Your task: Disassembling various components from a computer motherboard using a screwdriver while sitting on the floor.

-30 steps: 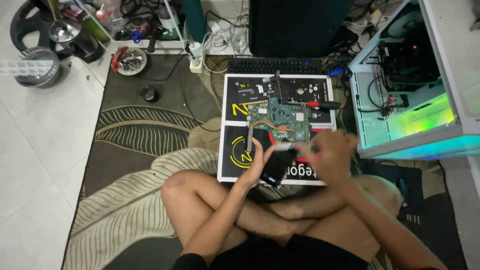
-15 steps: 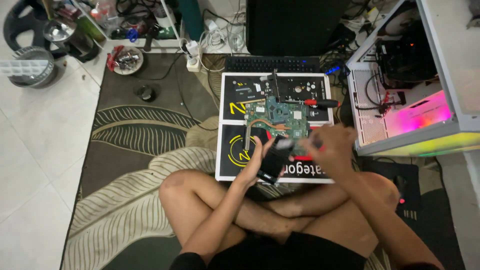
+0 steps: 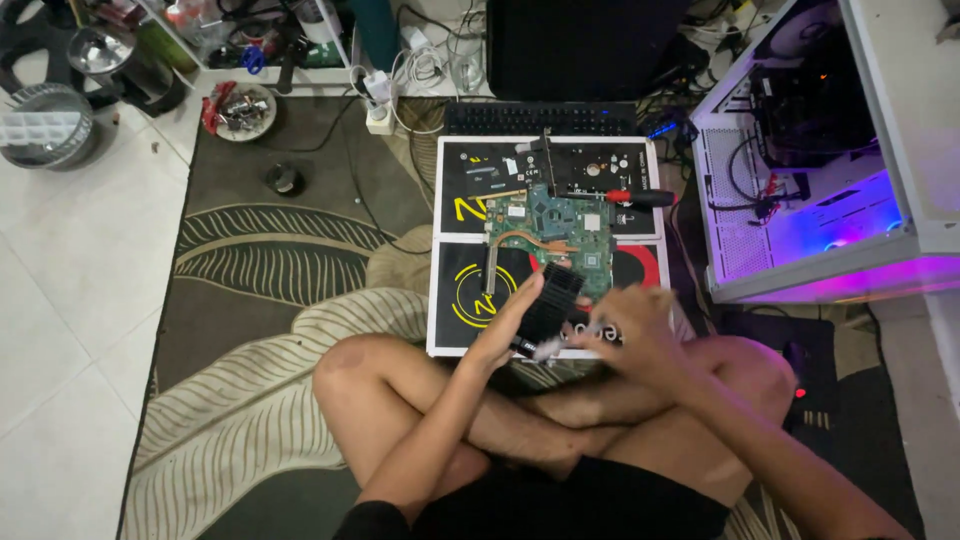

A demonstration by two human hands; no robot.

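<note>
I sit cross-legged on a patterned rug. My left hand (image 3: 508, 325) holds a black finned cooling fan (image 3: 556, 298) just above the near edge of a black work mat (image 3: 470, 300). My right hand (image 3: 628, 325) is beside the fan, blurred, its fingers pinched on a small pale thing (image 3: 548, 347) that touches the fan's lower edge; I cannot tell what it is. Farther up the mat lies a green laptop mainboard (image 3: 556, 232) with a copper heat pipe. A red-handled screwdriver (image 3: 634, 197) rests to the right of the board.
A black keyboard (image 3: 540, 118) and a dark monitor stand behind the mat. An open white computer case (image 3: 800, 180) glowing purple stands at the right. A small bowl of parts (image 3: 238, 110), a power strip (image 3: 378, 105) and a black mouse (image 3: 284, 178) lie at the left.
The view has shifted slightly. My right hand has moved in toward the fan's lower edge. The case's glow has turned from green through pink to purple.
</note>
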